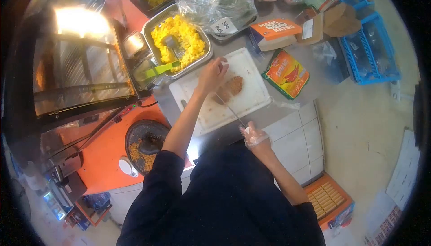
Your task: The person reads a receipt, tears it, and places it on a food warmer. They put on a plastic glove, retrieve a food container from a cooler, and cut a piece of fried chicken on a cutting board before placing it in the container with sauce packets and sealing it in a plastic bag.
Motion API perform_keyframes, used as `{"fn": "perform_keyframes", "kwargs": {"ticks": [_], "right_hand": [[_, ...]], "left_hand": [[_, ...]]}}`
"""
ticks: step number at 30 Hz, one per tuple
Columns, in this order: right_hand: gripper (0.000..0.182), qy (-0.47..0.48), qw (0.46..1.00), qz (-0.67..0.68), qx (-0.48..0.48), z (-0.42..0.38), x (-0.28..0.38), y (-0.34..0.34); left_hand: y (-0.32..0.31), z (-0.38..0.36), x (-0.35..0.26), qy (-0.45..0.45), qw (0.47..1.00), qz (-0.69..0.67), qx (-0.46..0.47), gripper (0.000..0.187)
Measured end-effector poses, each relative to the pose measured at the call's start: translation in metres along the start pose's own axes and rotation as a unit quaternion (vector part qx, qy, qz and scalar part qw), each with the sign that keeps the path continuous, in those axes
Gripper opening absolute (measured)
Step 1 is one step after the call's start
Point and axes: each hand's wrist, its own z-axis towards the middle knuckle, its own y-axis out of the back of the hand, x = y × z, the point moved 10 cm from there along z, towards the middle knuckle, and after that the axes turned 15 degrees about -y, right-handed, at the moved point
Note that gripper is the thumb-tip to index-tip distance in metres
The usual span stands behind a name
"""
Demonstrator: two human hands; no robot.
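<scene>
On a white cutting board (251, 98) lie browned pieces of food (234, 85). My right hand (254, 135), in a clear plastic glove, is closed around the handle of a knife (232, 111), whose blade reaches up and left to the food. My left hand (213, 74) is over the board's upper left part, just above the food, fingers bent; whether it holds anything is hidden. Behind the board stands a metal tray (208, 54) of yellow scrambled food with a green-handled utensil (161, 69) in it.
A red and green packet (287, 74) lies right of the board, below an orange and white box (274, 33). A plastic bag (215, 4) is at the back. Left are a lit glass cabinet (81, 66) and a dark stone mortar (146, 127). Blue baskets (370, 48) stand right.
</scene>
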Motion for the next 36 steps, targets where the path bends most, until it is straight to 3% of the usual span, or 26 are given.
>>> {"fn": "perform_keyframes", "kwargs": {"ticks": [9, 11, 14, 16, 19, 25, 28, 30, 33, 34, 35, 36], "right_hand": [[0.04, 0.015, 0.999, 0.031, 0.002, 0.009, -0.011, -0.025], [0.042, 0.023, 0.999, 0.04, 0.003, 0.002, -0.009, -0.009], [0.045, -0.04, 0.994, 0.106, 0.001, -0.019, -0.013, 0.027], [0.046, -0.047, 0.989, 0.136, -0.024, -0.021, -0.021, 0.036], [0.044, -0.052, 0.991, 0.059, -0.105, -0.001, -0.032, 0.033], [0.04, -0.121, 0.991, 0.053, -0.035, 0.019, -0.03, 0.014], [0.04, -0.011, 0.989, 0.083, -0.122, 0.022, -0.028, 0.006], [0.039, -0.023, 0.99, 0.089, -0.105, 0.018, -0.033, 0.007], [0.037, -0.051, 0.988, 0.133, -0.054, 0.007, -0.034, 0.039], [0.036, -0.07, 0.985, 0.154, -0.022, -0.001, -0.037, 0.041], [0.038, -0.047, 0.988, 0.131, -0.067, 0.0, -0.042, 0.047], [0.04, -0.023, 0.988, 0.107, -0.111, 0.005, -0.05, 0.05]], "left_hand": [[-0.001, -0.004, -0.003, -0.034, 0.999, -0.014, -0.007, 0.022], [0.003, 0.014, -0.022, -0.106, 0.993, -0.004, -0.045, 0.021], [0.017, 0.055, -0.072, -0.174, 0.981, -0.028, -0.084, 0.02], [-0.019, 0.073, -0.069, -0.175, 0.983, -0.052, -0.023, 0.019], [-0.062, 0.081, -0.045, -0.143, 0.987, -0.049, 0.054, 0.02], [-0.078, 0.077, -0.015, -0.07, 0.991, -0.054, 0.096, 0.023], [-0.08, 0.072, -0.01, -0.08, 0.991, -0.042, 0.099, 0.024], [-0.075, 0.078, -0.019, -0.112, 0.989, -0.038, 0.09, 0.024], [0.001, 0.062, -0.041, -0.155, 0.965, -0.032, -0.209, 0.022], [0.023, 0.045, -0.043, -0.086, 0.968, -0.037, -0.234, 0.021], [0.049, 0.02, -0.045, -0.014, 0.965, -0.041, -0.258, 0.021], [0.068, -0.006, -0.053, -0.012, 0.966, -0.003, -0.257, 0.021]]}}
